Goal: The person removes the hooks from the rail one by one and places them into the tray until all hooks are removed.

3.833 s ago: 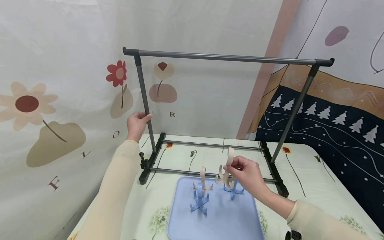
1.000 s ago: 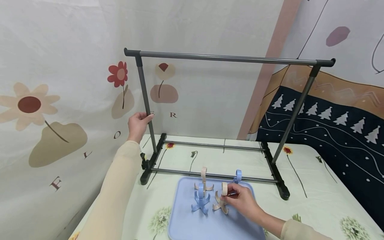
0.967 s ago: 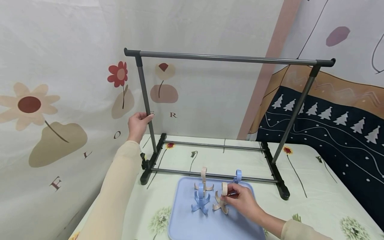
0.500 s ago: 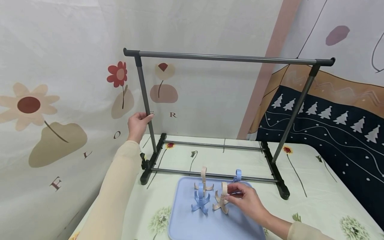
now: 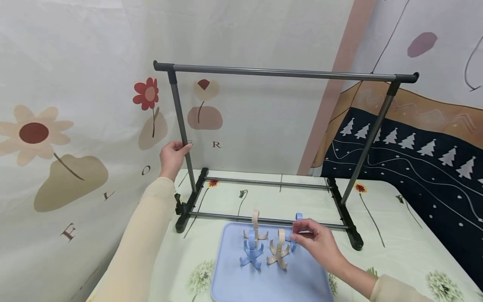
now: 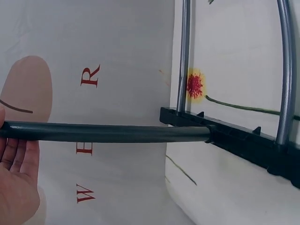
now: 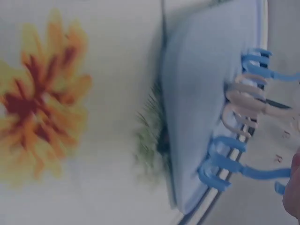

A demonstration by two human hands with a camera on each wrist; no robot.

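Note:
My left hand (image 5: 172,159) grips the left upright pole (image 5: 178,109) of a grey metal garment rack (image 5: 286,74), thumb in front; the left wrist view shows fingers behind the pole (image 6: 117,132). My right hand (image 5: 320,247) hovers over the right side of a light blue tray (image 5: 241,289), thumb and fingertips apart. Just left of it, a beige four-prong hanging hook (image 5: 281,247) stands on the tray. Behind the fingertips is a blue four-prong hook (image 5: 299,217), partly hidden by the hand. Another beige hook (image 5: 256,218) and another blue hook (image 5: 251,251) stand at the tray's left.
The rack's black feet (image 5: 190,201) and lower crossbars (image 5: 264,183) rest on a flower-print tablecloth (image 5: 377,218), just behind the tray. A flower-print curtain (image 5: 264,121) hangs behind. A dark blue cloth with trees (image 5: 407,167) is at the right.
My right hand has lowered the beige hook onto the tray's front right, let go of it and moved right and back toward the blue hook. My left hand has stayed on the pole.

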